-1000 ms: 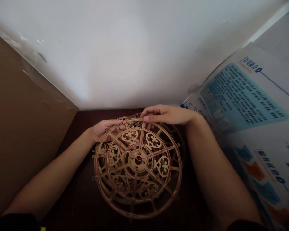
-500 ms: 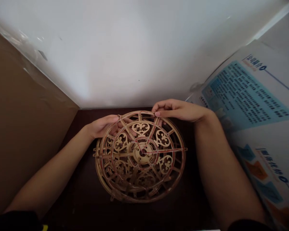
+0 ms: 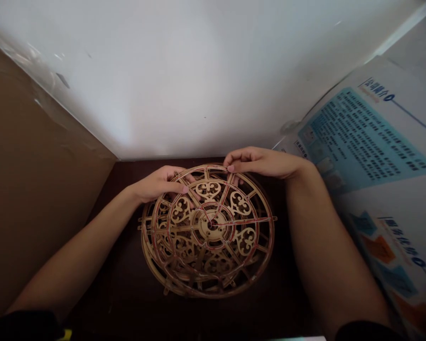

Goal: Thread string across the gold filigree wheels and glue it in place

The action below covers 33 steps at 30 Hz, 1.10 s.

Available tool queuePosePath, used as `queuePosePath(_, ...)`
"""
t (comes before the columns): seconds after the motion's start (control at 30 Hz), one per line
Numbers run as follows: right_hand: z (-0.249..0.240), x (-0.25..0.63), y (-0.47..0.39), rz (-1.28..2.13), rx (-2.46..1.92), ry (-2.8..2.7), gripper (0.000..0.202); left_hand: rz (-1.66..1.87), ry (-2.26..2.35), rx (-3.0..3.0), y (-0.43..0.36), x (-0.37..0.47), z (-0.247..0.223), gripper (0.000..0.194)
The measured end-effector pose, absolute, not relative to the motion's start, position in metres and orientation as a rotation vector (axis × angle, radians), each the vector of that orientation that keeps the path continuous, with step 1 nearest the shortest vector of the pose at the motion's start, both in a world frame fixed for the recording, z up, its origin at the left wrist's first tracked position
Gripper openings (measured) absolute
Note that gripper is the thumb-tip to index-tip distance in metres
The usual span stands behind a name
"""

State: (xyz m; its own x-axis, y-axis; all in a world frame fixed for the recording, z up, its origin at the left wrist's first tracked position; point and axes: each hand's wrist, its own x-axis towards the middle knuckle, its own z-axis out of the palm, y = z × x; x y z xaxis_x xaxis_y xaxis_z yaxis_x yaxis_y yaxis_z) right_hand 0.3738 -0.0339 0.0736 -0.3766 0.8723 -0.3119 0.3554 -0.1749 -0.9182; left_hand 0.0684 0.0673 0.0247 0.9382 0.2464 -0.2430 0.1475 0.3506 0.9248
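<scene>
A round openwork wooden wheel (image 3: 213, 226) faces the camera, with spokes, heart-shaped scrollwork and reddish lines along its rings. Similar rings show behind it, offset to the left. My left hand (image 3: 168, 183) grips the upper left, its thumb on a front spoke and its fingers partly hidden behind the rings. At the upper right rim, my right hand (image 3: 246, 162) pinches the wheel between thumb and fingers.
A dark reddish-brown table (image 3: 120, 284) lies underneath. Behind it rises a white wall (image 3: 199, 85); a brown panel (image 3: 39, 166) stands at left, and a printed poster (image 3: 372, 137) at right. A pale edge shows at the bottom.
My left thumb has moved right and down from the rim onto a spoke inside the wheel. The wheel has shifted very slightly, while my right hand keeps its hold.
</scene>
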Motion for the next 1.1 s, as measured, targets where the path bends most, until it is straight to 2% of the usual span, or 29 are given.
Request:
queuePosePath(0.13, 0.077, 0.369, -0.033, 1.527, -1.459, -1.701, 0.04, 0.081, 0.363, 1.217, 0.068, 0.07, 0.022, 0.031)
queuePosePath(0.2, 0.083, 0.36, -0.034, 1.407, -1.51, -1.773, 0.05, 0.067, 0.363, 1.239, 0.068, 0.07, 0.02, 0.031)
queuePosePath(0.27, 0.09, 0.344, -0.038, 1.198, -1.566, -1.897, 0.069, 0.05, 0.362, 1.258, 0.068, 0.07, 0.017, 0.031)
queuePosePath(0.4, 0.099, 0.296, -0.051, 0.813, -1.613, -2.263, 0.119, 0.092, 0.359, 1.291, 0.069, 0.071, 0.011, 0.028)
queuePosePath(0.53, 0.089, 0.258, -0.057, 0.782, -1.521, -2.516, 0.137, 0.217, 0.32, 1.332, 0.071, 0.071, 0.003, 0.022)
queuePosePath(0.83, 0.056, 0.249, -0.054, 0.735, -1.354, -2.446, 0.135, 0.247, 0.323, 1.336, 0.074, 0.07, -0.006, 0.023)
queuePosePath(0.9, 0.061, 0.253, -0.053, 0.758, -1.342, -2.434, 0.122, 0.234, 0.327, 1.335, 0.074, 0.07, -0.003, 0.025)
queuePosePath(1.03, 0.075, 0.284, -0.043, 0.781, -1.384, -2.366, 0.066, 0.14, 0.349, 1.323, 0.075, 0.069, 0.004, 0.024)
queuePosePath(1.1, 0.077, 0.307, -0.036, 0.899, -1.509, -2.176, 0.065, 0.098, 0.355, 1.311, 0.075, 0.068, 0.005, 0.025)
